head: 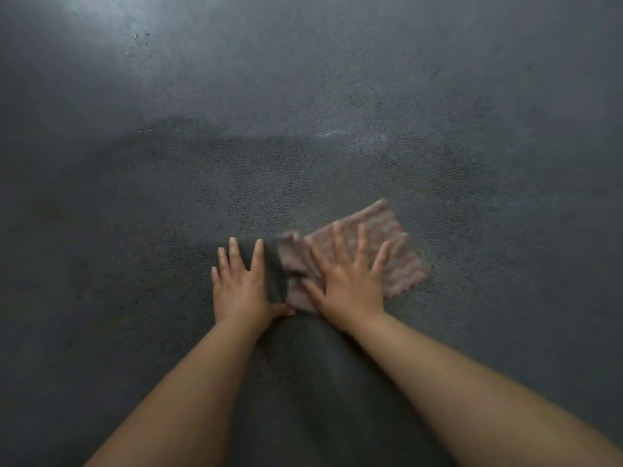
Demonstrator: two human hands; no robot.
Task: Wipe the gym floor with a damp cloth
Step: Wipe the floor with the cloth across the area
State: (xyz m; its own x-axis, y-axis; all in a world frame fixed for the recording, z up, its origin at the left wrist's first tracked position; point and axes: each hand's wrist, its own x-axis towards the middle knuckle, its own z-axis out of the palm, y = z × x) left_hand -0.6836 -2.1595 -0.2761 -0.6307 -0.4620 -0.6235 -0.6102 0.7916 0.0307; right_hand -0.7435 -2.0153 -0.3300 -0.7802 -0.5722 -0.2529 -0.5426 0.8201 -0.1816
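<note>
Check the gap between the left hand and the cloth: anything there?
Only bare dark floor, in the head view. The left hand rests flat on the floor beside the cloth; the right hand presses flat on the cloth.

a single head-worn wide-angle view looks forward and steeply down from above the person's outstretched forearms, close over the dark gym floor (337, 96); its edges bow outward and the picture is blurred.

A gym-type room, going by its floor (303, 96): dark grey, speckled and grainy like rubber matting, filling the whole view
</note>
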